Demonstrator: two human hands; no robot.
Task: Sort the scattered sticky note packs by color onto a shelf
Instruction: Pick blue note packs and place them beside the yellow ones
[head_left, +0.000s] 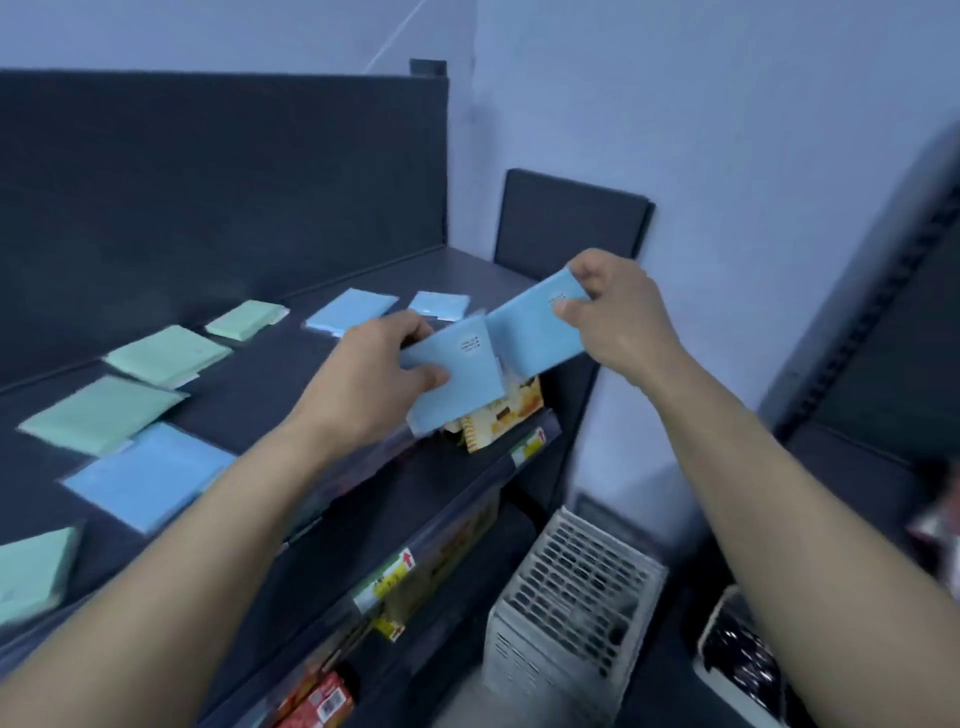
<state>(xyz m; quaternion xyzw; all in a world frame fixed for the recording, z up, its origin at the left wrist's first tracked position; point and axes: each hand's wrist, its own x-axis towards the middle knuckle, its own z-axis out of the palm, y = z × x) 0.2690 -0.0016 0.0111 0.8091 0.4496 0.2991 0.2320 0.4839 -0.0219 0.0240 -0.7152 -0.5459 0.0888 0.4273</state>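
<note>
Blue pack pinched in left hand, second blue pack gripped by right hand, above dark shelf

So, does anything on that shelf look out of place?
Yes: one blue pack lies among the green packs at the near left, away from the other blue packs farther right.

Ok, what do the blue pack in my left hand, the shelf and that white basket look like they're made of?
Blue pack: paper in clear film, probably; glossy edges overhang.
Shelf: dark matte painted metal, likely; thin flat panels.
Basket: white plastic, moulded grid holes.
</note>
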